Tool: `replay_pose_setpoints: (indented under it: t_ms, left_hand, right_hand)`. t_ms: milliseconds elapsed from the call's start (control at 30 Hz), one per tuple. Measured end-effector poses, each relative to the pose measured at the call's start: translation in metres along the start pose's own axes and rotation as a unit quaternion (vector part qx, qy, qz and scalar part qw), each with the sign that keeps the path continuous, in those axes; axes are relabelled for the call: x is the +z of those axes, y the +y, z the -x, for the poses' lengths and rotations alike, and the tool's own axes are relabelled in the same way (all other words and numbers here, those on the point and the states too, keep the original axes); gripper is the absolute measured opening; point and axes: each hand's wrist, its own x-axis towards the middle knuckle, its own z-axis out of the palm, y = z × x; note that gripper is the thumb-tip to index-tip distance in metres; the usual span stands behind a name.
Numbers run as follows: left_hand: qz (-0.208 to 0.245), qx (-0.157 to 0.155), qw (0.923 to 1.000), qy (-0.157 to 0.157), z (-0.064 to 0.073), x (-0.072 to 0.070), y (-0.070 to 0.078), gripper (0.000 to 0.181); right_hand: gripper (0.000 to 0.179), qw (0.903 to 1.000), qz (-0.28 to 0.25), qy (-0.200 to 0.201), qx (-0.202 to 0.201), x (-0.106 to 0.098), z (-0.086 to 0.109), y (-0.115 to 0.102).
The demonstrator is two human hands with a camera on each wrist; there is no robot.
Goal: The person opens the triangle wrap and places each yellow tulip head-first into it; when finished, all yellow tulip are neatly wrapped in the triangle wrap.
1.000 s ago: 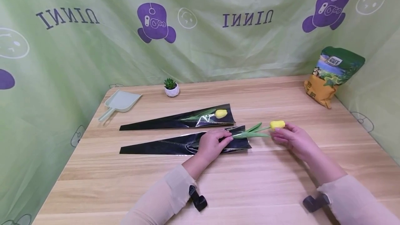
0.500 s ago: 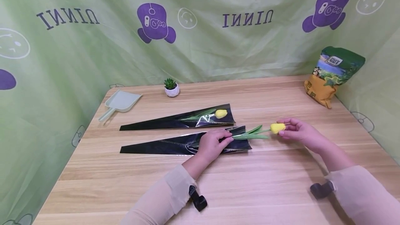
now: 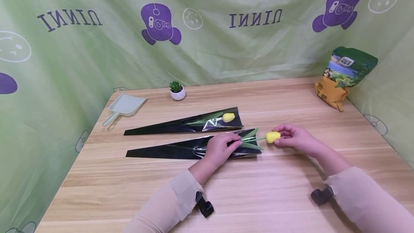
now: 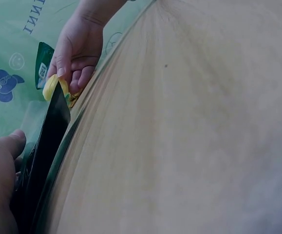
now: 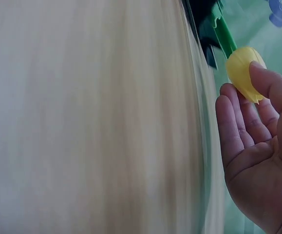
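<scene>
In the head view, a black flower sleeve with a clear front [image 3: 155, 152] lies on the table, its wide mouth facing right. My left hand [image 3: 220, 149] pinches this sleeve near the mouth; the left wrist view shows the thumb beside the clear film. From the right, my right hand [image 3: 297, 140] holds a yellow tulip [image 3: 272, 137] by its bloom, thumb on one side and fingers on the other. The tulip's leaves lie at the sleeve's mouth and its lower stem is hidden there. Behind lies a second black sleeve [image 3: 155, 128] with another yellow tulip [image 3: 228, 117] inside.
A pale dustpan [image 3: 127, 104] lies at the back left of the wooden table [image 3: 258, 193]. Near the back edge stands a small potted succulent [image 3: 177, 91]. A green and orange bag [image 3: 344, 76] leans at the back right, before a printed green curtain [image 3: 207, 56].
My right hand has shifted its hold on the bloom and moved left with it. The leaves have slid left to the sleeve's mouth. My left hand stays nearly in place.
</scene>
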Motion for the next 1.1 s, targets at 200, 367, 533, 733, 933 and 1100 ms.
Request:
replay_pose_setpoints:
  t_ms: [200,367,533,733,933,1100]
  left_hand:
    - [0.000,-0.005,1.0000,0.002,0.000,0.000,0.001,0.021]
    - [0.006,-0.001,1.0000,0.005,-0.001,0.000,0.001,0.021]
    - [0.004,0.001,1.0000,0.008,-0.001,0.000,0.001,0.021]
    - [0.007,-0.001,0.9999,0.009,-0.001,0.000,0.001,0.021]
    - [0.010,0.005,0.9998,0.020,-0.002,0.002,0.000,0.021]
    - [0.028,0.002,0.9992,0.027,-0.001,0.002,0.000,0.020]
  right_hand:
    - [0.055,0.9999,0.011,-0.005,-0.001,0.015,-0.009,-0.004]
    - [0.052,0.9997,0.020,-0.010,-0.004,0.023,-0.018,-0.004]
    - [0.050,0.9995,0.021,-0.020,-0.009,0.031,-0.024,-0.007]
    - [0.045,0.9990,0.033,-0.020,-0.020,0.041,-0.029,-0.012]
    - [0.044,0.9978,0.061,-0.019,-0.018,0.049,-0.033,-0.017]
    - [0.044,0.9974,0.068,-0.020,-0.018,0.053,-0.037,-0.018]
